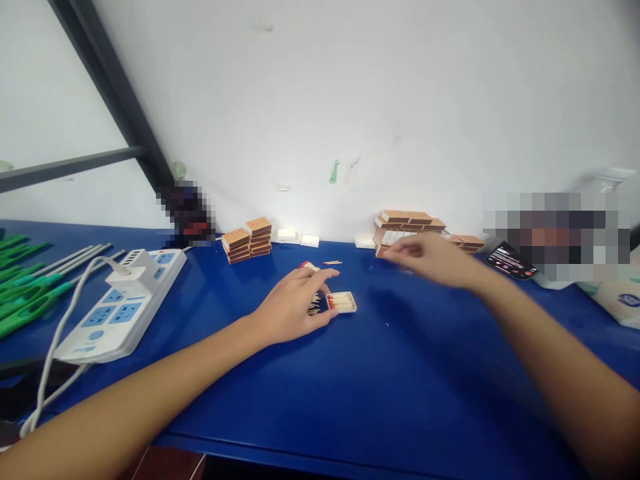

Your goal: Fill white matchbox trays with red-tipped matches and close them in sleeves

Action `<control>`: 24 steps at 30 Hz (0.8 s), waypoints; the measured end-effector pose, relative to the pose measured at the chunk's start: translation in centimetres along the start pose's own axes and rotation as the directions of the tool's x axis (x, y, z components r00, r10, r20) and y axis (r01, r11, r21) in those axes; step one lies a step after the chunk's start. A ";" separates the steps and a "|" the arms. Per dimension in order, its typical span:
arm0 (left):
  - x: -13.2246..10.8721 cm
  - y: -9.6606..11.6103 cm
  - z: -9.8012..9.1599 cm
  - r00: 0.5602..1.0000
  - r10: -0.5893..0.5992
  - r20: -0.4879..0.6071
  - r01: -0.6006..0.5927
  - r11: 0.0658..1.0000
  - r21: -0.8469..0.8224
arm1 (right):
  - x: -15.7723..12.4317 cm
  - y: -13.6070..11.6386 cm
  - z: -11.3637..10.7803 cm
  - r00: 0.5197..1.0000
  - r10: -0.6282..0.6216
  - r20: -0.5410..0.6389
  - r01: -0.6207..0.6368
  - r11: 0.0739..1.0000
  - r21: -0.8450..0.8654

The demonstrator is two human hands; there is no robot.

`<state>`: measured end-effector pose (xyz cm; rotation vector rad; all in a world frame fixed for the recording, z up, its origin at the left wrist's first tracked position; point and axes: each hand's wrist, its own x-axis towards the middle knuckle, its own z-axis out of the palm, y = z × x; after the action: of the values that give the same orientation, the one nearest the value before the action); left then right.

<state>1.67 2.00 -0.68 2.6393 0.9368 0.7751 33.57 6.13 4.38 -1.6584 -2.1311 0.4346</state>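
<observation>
My left hand (295,303) rests on the blue table with thumb and index finger spread apart. Its thumb tip is at the left edge of a small white matchbox tray (349,309), which holds red-tipped matches. Loose matches (314,305) lie beneath and behind this hand, partly hidden by the fingers. Farther back on the right, my right hand (425,257) has its fingers curled together, slightly blurred. Its fingertips are at the front of a stack of orange-brown matchboxes (407,217). Whatever lies between those fingertips cannot be made out.
More matchboxes (249,240) are stacked back left. White trays (310,241) lie along the wall, with stray matches (333,262) nearby. A power strip (123,313) with a white cable stands left, beside green-handled tools (30,293). A lit screen (511,260) is at right.
</observation>
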 end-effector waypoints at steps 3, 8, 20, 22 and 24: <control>-0.2 0.0 0.2 1.000 0.024 0.005 -0.024 1.000 -0.002 | -0.5 4.2 -4.0 0.850 0.360 -0.384 -0.347 0.932 0.107; -0.3 0.1 0.3 0.999 0.034 0.038 -0.035 0.999 0.026 | 0.0 9.9 -5.2 0.651 0.469 -0.597 -0.571 0.821 0.022; -0.1 0.1 0.2 0.998 0.060 0.001 -0.060 0.992 0.112 | 1.8 14.0 -3.3 0.583 0.638 -0.503 -0.764 0.641 -0.072; 0.0 0.1 0.2 0.997 0.074 -0.016 -0.071 0.987 0.145 | 1.7 13.8 -3.1 0.586 0.606 -0.539 -0.751 0.655 -0.081; 0.0 0.1 0.2 0.997 0.079 -0.009 -0.077 0.986 0.147 | 1.6 13.4 -3.1 0.596 0.559 -0.576 -0.724 0.684 -0.086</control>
<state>1.82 1.89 -0.77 2.8162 0.9329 0.7715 46.09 10.94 0.86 -2.4060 -1.1740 -0.1812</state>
